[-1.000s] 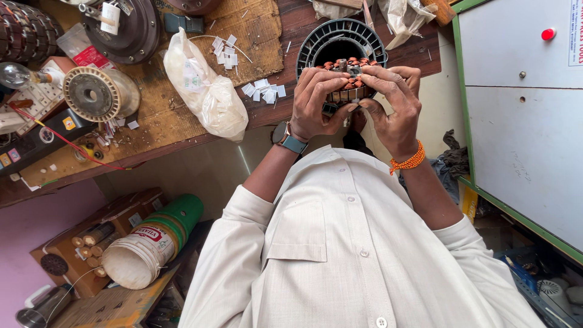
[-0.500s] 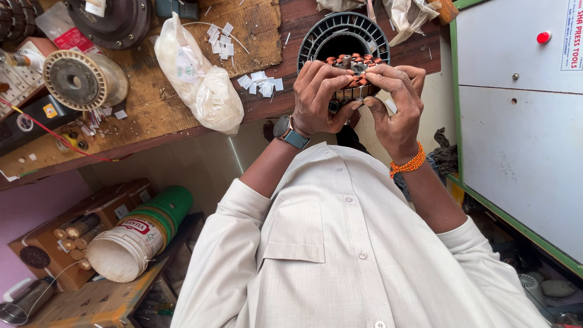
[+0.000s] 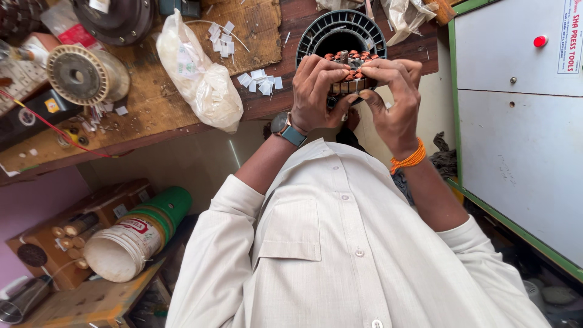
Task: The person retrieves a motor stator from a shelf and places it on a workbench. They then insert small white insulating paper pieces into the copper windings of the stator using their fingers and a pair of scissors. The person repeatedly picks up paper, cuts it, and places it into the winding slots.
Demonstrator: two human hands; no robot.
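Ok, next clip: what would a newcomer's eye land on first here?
Both hands, left hand and right hand, grip a round copper-wound motor core at top centre, in front of a dark ribbed round housing. Left of them, a knotted translucent plastic bag lies on the worn wooden bench, with a white plastic bucket on its side below.

Worn wooden workbench point(image 3: 146, 115), white plastic bag point(image 3: 200, 79), paper slips point(image 3: 258, 79), wire spool point(image 3: 82, 76), black ribbed housing point(image 3: 316, 33)

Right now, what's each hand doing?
Left hand: closed on the copper-wound motor core, fingers curled over its top.
Right hand: closed on the same core from the other side.
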